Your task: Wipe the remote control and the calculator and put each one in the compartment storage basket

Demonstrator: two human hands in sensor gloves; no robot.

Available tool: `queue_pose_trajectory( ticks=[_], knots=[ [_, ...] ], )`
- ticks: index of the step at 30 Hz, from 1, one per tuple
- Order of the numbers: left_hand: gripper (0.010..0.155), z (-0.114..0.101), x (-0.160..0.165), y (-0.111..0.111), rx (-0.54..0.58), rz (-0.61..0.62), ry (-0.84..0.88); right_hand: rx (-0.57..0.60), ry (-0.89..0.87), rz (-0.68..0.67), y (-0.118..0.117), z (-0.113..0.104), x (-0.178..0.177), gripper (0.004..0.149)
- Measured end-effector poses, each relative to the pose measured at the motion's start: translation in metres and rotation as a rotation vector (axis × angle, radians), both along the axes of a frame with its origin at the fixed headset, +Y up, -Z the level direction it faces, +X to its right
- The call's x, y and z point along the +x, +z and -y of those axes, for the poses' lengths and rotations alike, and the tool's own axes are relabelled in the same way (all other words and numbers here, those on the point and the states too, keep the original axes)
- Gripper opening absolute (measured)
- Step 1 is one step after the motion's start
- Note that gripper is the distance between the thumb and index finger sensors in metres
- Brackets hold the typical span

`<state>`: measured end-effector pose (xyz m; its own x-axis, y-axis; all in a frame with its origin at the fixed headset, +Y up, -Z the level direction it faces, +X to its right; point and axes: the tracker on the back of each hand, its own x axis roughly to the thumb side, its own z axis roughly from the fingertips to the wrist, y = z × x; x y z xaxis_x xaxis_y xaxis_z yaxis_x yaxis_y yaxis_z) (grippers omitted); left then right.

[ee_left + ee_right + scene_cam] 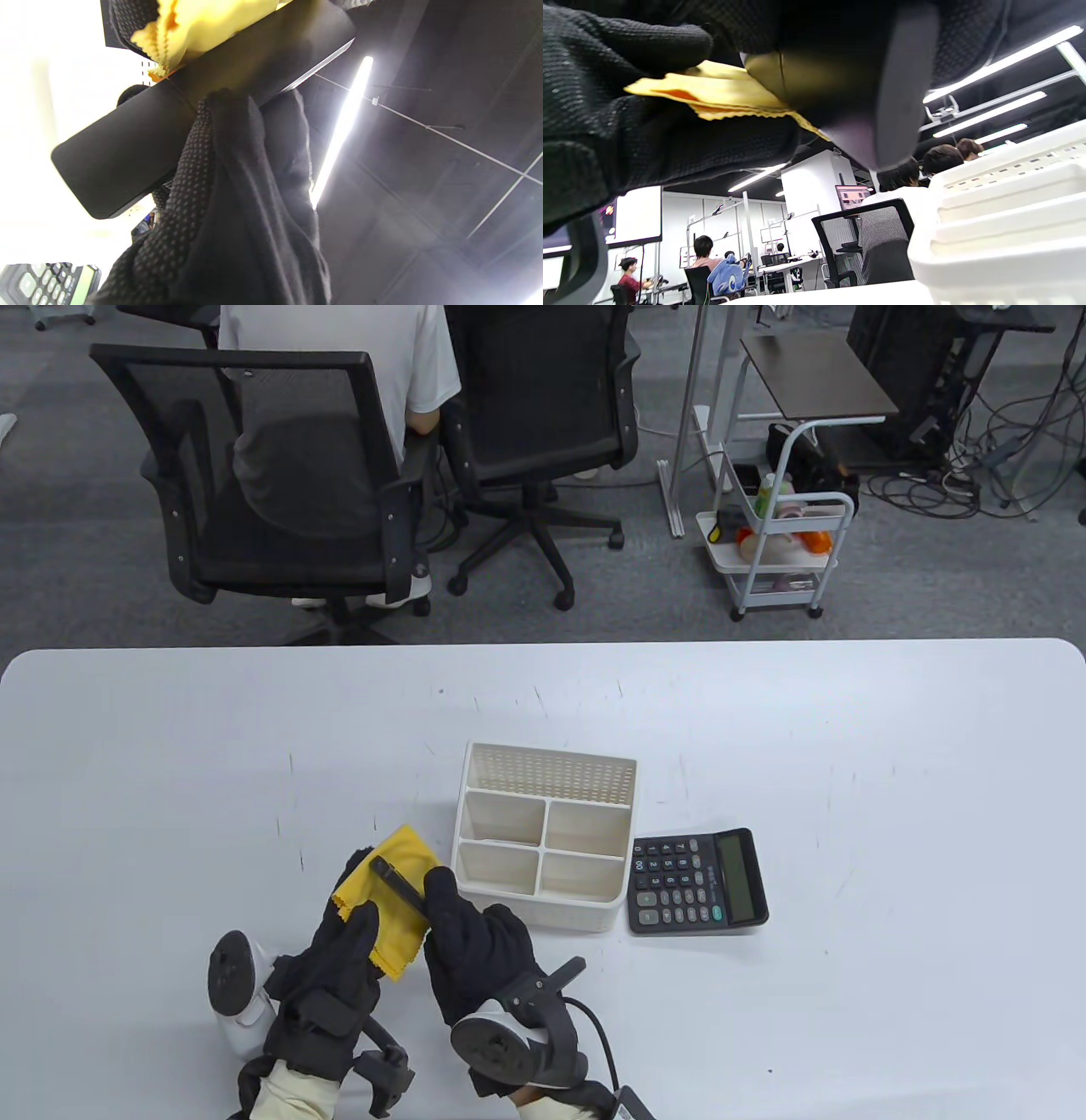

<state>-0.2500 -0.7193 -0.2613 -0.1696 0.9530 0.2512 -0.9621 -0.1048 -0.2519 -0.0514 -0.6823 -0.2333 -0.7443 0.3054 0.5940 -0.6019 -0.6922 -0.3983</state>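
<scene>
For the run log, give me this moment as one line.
left hand: holds yellow cloth | right hand: grips remote | calculator: on table | basket: empty

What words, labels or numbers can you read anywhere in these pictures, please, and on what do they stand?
Calculator keys: white digits and signs, too small to read reliably.
Calculator display: blank.
Remote control: no markings visible.
Storage basket and yellow cloth: no text.
Background monitor: blurred, unreadable.

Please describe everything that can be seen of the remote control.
The remote control is a slim black bar with a smooth, matte shell, probably plastic; no buttons show. It is held above the table, left of the basket. The right hand grips it, and the left hand presses the yellow cloth against it.
</scene>
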Motion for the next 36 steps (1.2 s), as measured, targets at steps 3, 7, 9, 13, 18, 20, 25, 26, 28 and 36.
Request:
queue_pose_trajectory(
  ticks=[3, 7, 9, 13, 18, 20, 25, 26, 28, 36],
  knots=[
    [0.060, -0.002, -0.002, 0.001, 0.019, -0.024, 0.012, 0.004, 0.039, -0.017, 0.001, 0.002, -0.002, 0.062],
    [0.058, -0.001, -0.006, 0.001, 0.012, -0.044, 0.025, -0.003, 0.042, -0.062, 0.003, 0.003, -0.007, 0.062],
    [0.058, -0.001, -0.006, 0.001, 0.006, -0.046, 0.011, 0.005, 0.038, -0.047, 0.003, 0.002, -0.006, 0.061],
    [0.057, 0.001, 0.004, 0.000, 0.001, 0.003, -0.089, 0.027, -0.009, 0.028, 0.001, -0.003, 0.001, 0.060],
    [0.057, -0.001, 0.011, 0.000, 0.000, 0.049, -0.149, 0.031, -0.047, 0.112, -0.005, -0.007, 0.015, 0.056],
    [0.058, 0.001, 0.013, 0.000, -0.008, 0.055, -0.164, 0.020, -0.043, 0.108, -0.005, -0.006, 0.015, 0.056],
    [0.062, 0.006, 0.016, 0.001, -0.029, 0.068, -0.165, -0.010, -0.036, 0.021, -0.004, 0.000, 0.007, 0.058],
    [0.063, 0.005, 0.016, 0.001, -0.027, 0.066, -0.158, -0.017, -0.026, -0.005, -0.004, 0.001, 0.006, 0.057],
    [0.063, 0.005, 0.014, 0.001, -0.032, 0.041, -0.151, -0.055, -0.018, -0.080, -0.004, 0.002, 0.001, 0.053],
    [0.058, 0.003, 0.012, -0.001, -0.063, 0.072, -0.200, -0.009, 0.081, -0.028, -0.002, -0.005, 0.003, 0.068]
  ],
)
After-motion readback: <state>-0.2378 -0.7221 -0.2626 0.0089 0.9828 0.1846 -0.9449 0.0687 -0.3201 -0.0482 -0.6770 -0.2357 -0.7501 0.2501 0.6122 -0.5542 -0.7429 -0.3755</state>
